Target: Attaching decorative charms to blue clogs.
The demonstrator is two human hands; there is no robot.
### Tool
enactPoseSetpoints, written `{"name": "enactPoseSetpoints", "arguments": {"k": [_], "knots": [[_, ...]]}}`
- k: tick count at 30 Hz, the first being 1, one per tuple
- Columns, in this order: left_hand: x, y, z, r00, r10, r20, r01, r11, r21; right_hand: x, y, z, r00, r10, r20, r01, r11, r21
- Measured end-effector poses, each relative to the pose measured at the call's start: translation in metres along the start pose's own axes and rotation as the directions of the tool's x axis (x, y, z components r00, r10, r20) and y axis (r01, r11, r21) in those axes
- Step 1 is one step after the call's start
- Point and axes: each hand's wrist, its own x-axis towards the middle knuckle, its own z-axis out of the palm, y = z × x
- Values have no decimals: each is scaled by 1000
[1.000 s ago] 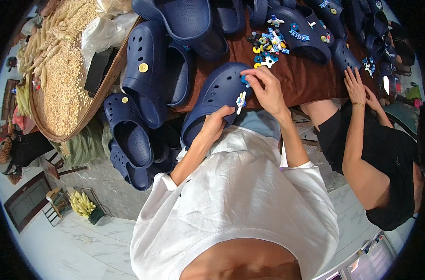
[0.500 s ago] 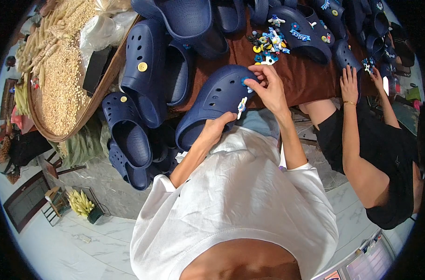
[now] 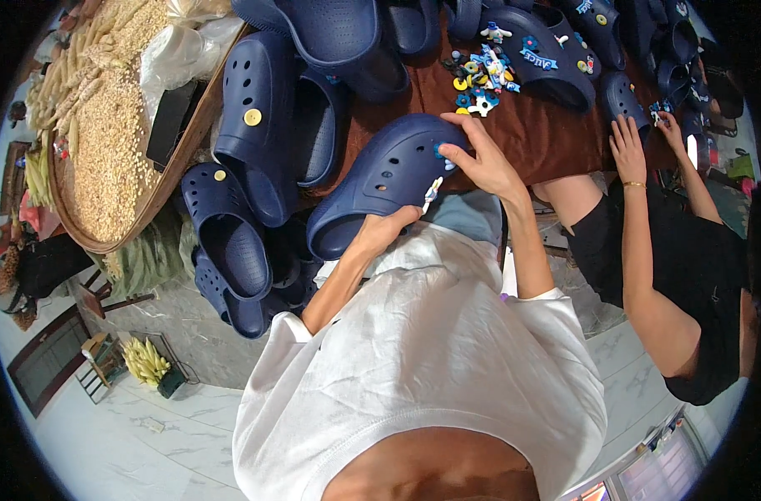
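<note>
A navy clog point(image 3: 370, 171) with round holes lies before me, its toe toward the upper right. My left hand point(image 3: 389, 227) is closed around its near side by the heel opening, thumb on top. At the toe, my right hand point(image 3: 487, 165) grips the shoe, its thumb pressing on a small blue charm point(image 3: 438, 151) and the fingers over the far edge. Between my hands a white figure charm point(image 3: 432, 194) sits on the clog's near side. Farther off, a pile of small charms point(image 3: 483, 79) in blue, white and yellow lies on the brown cloth point(image 3: 537, 125).
More navy clogs point(image 3: 251, 125) crowd the left and far side, and a decorated one point(image 3: 551, 71) stands beyond the charm pile. At the far left is a woven tray point(image 3: 105, 248) of corn kernels. A co-worker's hands point(image 3: 629, 150) handle another clog at the right.
The clog has shifted slightly left and its toe has tipped a little. My right thumb has moved slightly down against the blue charm, the fingers still over the toe.
</note>
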Motion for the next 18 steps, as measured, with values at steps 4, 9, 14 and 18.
{"name": "enactPoseSetpoints", "arguments": {"k": [4,9,14,18], "knots": [[6,-9,-1,996,5,-84,-29,958,-285,4,1,12,996,-8,-91,4,999,-36],[2,3,1,994,-69,-91,17,876,-481,-7,3,14,995,39,-97,-40,999,-14],[-4,9,6,991,-108,-83,50,855,-517,-21,6,6,984,65,-167,-71,997,-29],[-1,3,3,983,-158,-92,85,841,-534,-7,17,-4,944,-13,-328,-45,985,-169]]}}
